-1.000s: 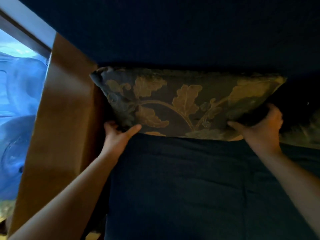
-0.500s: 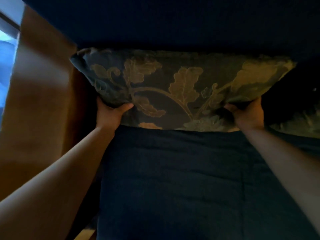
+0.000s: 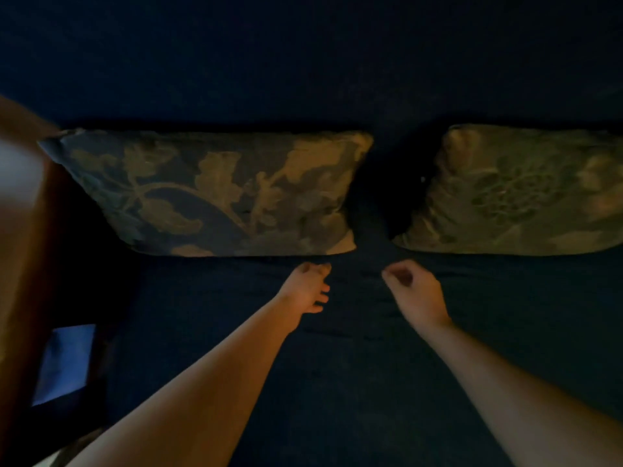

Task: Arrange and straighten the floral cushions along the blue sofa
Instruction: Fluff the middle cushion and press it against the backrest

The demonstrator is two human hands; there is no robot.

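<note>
A dark floral cushion [image 3: 215,193] with gold leaves stands against the back of the blue sofa [image 3: 337,365], at its left end beside the wooden armrest. A second, paler floral cushion [image 3: 519,193] leans against the back to the right, cut off by the frame edge. A dark gap separates the two. My left hand [image 3: 308,288] hovers over the seat just below the left cushion's lower right corner, fingers loosely spread, holding nothing. My right hand [image 3: 411,291] hangs over the seat below the gap, fingers loosely curled around nothing.
A brown wooden armrest [image 3: 23,247] runs down the left edge. Below it a blue-lit patch [image 3: 64,362] shows through. The dark sofa backrest [image 3: 303,62] fills the top of the view. The scene is dim.
Both hands have let go of the left cushion and drawn back toward the seat's middle. The view has shifted right, bringing the second cushion into sight.
</note>
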